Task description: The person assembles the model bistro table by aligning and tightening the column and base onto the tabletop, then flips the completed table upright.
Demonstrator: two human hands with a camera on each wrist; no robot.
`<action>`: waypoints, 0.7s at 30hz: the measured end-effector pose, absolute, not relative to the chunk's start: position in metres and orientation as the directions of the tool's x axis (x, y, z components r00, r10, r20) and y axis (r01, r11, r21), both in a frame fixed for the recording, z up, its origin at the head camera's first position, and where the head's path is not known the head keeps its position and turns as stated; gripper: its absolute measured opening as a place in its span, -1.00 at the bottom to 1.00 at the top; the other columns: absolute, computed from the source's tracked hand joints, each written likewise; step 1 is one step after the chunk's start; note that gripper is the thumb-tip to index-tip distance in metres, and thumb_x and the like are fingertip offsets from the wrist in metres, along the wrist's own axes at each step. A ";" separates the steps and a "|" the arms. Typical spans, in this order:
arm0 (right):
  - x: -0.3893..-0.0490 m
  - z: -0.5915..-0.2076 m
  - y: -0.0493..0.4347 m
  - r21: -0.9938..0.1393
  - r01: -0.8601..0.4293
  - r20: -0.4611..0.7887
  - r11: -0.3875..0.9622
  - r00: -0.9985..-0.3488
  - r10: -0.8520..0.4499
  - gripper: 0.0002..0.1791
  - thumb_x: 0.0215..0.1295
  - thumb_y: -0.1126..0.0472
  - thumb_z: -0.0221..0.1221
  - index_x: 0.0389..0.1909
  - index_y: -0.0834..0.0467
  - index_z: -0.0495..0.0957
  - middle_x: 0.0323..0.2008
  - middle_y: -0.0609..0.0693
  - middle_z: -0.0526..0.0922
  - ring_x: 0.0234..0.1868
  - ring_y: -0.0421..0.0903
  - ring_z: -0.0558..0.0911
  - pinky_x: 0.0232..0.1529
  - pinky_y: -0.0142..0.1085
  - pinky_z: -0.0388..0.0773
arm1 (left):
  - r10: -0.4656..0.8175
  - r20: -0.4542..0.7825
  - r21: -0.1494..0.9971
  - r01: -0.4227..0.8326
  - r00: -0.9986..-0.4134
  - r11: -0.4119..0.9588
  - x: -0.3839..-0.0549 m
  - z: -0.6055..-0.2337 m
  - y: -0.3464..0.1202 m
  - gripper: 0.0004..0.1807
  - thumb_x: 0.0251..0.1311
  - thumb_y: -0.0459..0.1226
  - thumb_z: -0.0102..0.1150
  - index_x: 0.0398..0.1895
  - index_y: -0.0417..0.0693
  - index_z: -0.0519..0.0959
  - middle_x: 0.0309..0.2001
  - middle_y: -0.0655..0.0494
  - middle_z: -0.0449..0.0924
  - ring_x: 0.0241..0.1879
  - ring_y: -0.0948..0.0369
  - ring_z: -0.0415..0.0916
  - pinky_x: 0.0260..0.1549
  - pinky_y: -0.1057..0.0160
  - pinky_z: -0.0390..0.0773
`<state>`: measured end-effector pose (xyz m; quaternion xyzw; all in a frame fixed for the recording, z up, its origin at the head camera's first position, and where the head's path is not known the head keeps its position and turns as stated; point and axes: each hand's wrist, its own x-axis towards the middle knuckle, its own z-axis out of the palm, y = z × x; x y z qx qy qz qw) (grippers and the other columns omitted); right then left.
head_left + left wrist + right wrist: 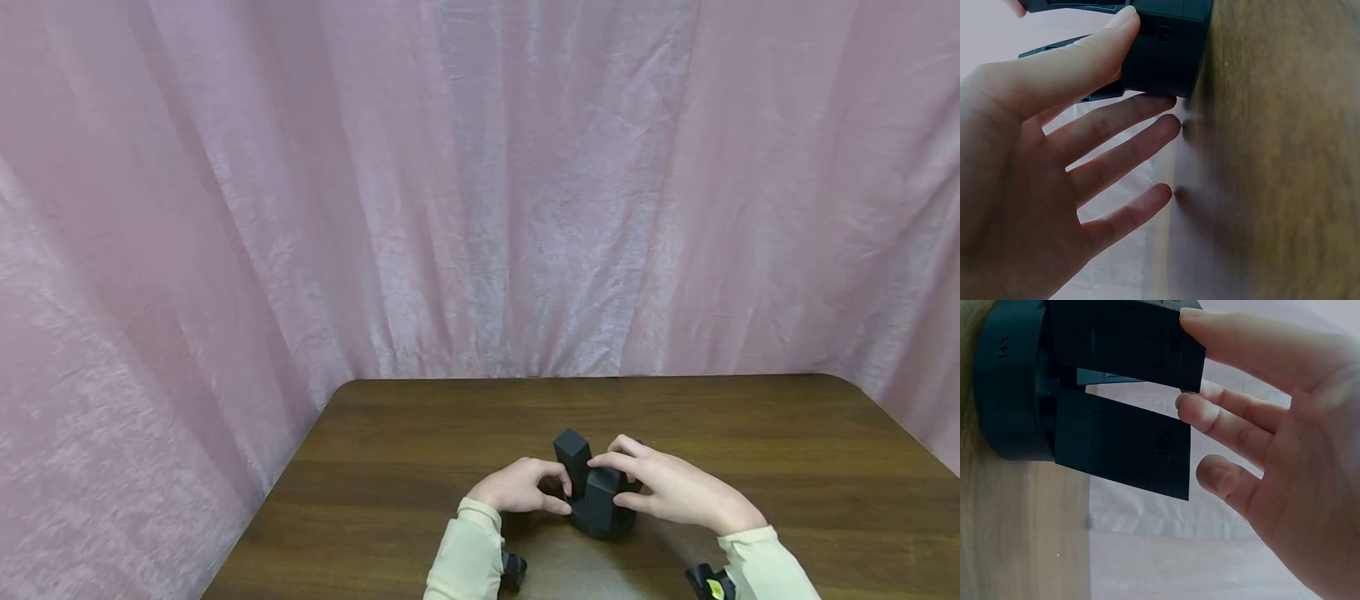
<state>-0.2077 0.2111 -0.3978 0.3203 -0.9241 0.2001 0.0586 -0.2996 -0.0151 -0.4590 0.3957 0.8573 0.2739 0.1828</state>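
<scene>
A black round base point(602, 525) stands on the table with several black blocks rising from it. One tall block point(573, 454) is at its left, another block point(602, 486) nearer the front. My left hand point(517, 485) holds the base's left side between thumb and index finger; in the left wrist view the thumb lies along the black base point(1166, 56) and the other fingers spread below it. From the right, my right hand point(671, 487) pinches the front block near its top. In the right wrist view a second black block point(1125, 447) stands beside the pinched block point(1129, 337).
The brown wooden table point(375, 483) has rounded far corners. Behind it hangs a pink velvet curtain point(480, 208). Dark wrist devices point(513, 571) show under both pale sleeves point(468, 550).
</scene>
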 end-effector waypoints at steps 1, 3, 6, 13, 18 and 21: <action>-0.208 -0.398 0.211 -0.331 -0.616 0.239 0.715 -0.788 -0.568 -0.54 0.08 0.13 0.22 0.05 -0.04 0.42 -0.17 -0.25 0.36 -0.32 -0.35 0.46 -0.39 -0.48 0.39 | 0.779 -0.096 0.614 0.580 -0.619 0.536 -0.300 -0.459 -0.015 -0.79 -0.03 -0.05 0.26 -0.35 0.15 0.52 -0.33 0.36 0.54 -0.28 0.43 0.45 -0.30 0.45 0.40; -0.207 -0.397 0.212 -0.333 -0.613 0.242 0.716 -0.790 -0.564 -0.58 0.08 0.13 0.23 0.01 0.00 0.44 -0.22 -0.24 0.37 -0.34 -0.36 0.44 -0.41 -0.49 0.38 | 0.780 -0.095 0.613 0.581 -0.619 0.536 -0.300 -0.460 -0.015 -0.79 -0.04 -0.05 0.26 -0.35 0.16 0.52 -0.34 0.36 0.54 -0.28 0.43 0.46 -0.31 0.45 0.40; -0.206 -0.395 0.215 -0.324 -0.611 0.250 0.723 -0.792 -0.557 -0.64 0.07 0.12 0.23 -0.07 0.03 0.47 -0.27 -0.24 0.38 -0.37 -0.37 0.41 -0.42 -0.49 0.37 | 0.781 -0.094 0.609 0.585 -0.617 0.535 -0.300 -0.460 -0.015 -0.80 -0.04 -0.05 0.26 -0.35 0.17 0.52 -0.33 0.38 0.53 -0.27 0.44 0.45 -0.30 0.45 0.40; -0.202 -0.389 0.221 -0.329 -0.595 0.214 0.733 -0.803 -0.556 -0.73 0.08 -0.05 0.20 -0.22 -0.04 0.48 -0.28 -0.28 0.45 -0.31 -0.35 0.47 -0.34 -0.43 0.42 | 0.784 -0.097 0.609 0.586 -0.613 0.534 -0.299 -0.457 -0.015 -0.82 -0.02 -0.05 0.25 -0.35 0.19 0.52 -0.33 0.36 0.53 -0.27 0.43 0.45 -0.28 0.45 0.40; -0.202 -0.384 0.220 -0.416 -0.587 0.121 0.694 -0.793 -0.597 -0.62 0.15 -0.05 0.14 -0.06 0.03 0.42 -0.36 -0.28 0.51 -0.36 -0.40 0.47 -0.37 -0.45 0.40 | 0.775 -0.104 0.611 0.575 -0.623 0.544 -0.297 -0.455 -0.016 -0.82 -0.02 -0.06 0.25 -0.36 0.18 0.52 -0.34 0.36 0.53 -0.28 0.42 0.45 -0.30 0.45 0.40; -0.202 -0.384 0.218 -0.454 -0.598 0.100 0.660 -0.771 -0.629 -0.59 0.16 0.03 0.14 0.02 0.05 0.37 -0.40 -0.31 0.51 -0.39 -0.46 0.46 -0.39 -0.47 0.39 | 0.766 -0.115 0.617 0.559 -0.632 0.554 -0.296 -0.454 -0.015 -0.82 -0.02 -0.07 0.25 -0.36 0.18 0.52 -0.33 0.37 0.54 -0.27 0.42 0.46 -0.29 0.44 0.41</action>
